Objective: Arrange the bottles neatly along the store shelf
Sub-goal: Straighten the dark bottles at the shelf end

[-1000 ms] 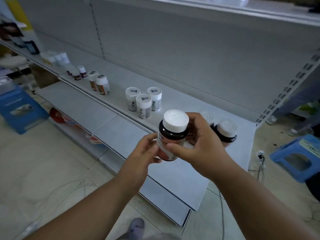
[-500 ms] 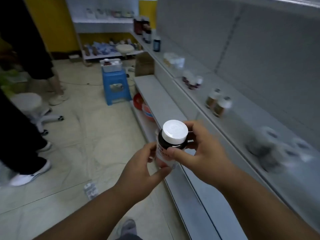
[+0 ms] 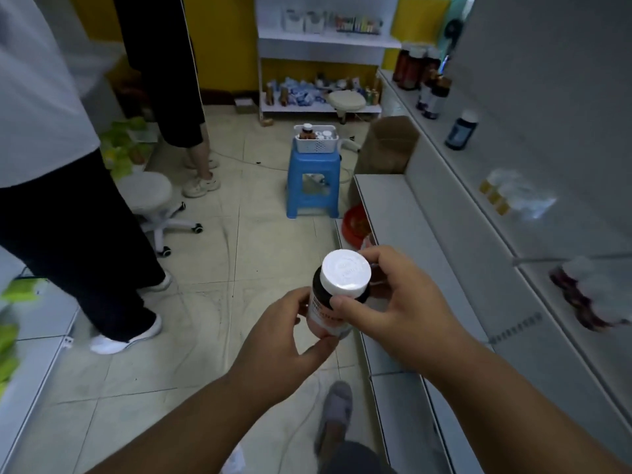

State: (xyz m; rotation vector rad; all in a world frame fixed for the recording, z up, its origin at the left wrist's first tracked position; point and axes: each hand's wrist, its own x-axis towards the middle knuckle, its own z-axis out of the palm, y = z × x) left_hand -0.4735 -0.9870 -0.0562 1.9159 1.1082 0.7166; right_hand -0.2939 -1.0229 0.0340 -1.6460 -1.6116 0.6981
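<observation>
- The bottle (image 3: 337,295) sat upright above the floor, off the shelf's (image 3: 407,234) front edge, left hand (image 3: 284,336) and right hand (image 3: 396,302) both clamped around it.
- It looked rigid, light, smooth-sided; the body below its cap (image 3: 346,271) seemed the safest hold.
- Farther along the shelf stood 1 blue bottle (image 3: 461,130).

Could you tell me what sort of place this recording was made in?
Most likely a small shop being stocked, perhaps a pharmacy or supplement store. Grey retail shelving runs along the right with dark bottles on it, a white basket of more bottles sits on a blue stool, and both hands hold a white-capped bottle.
</observation>
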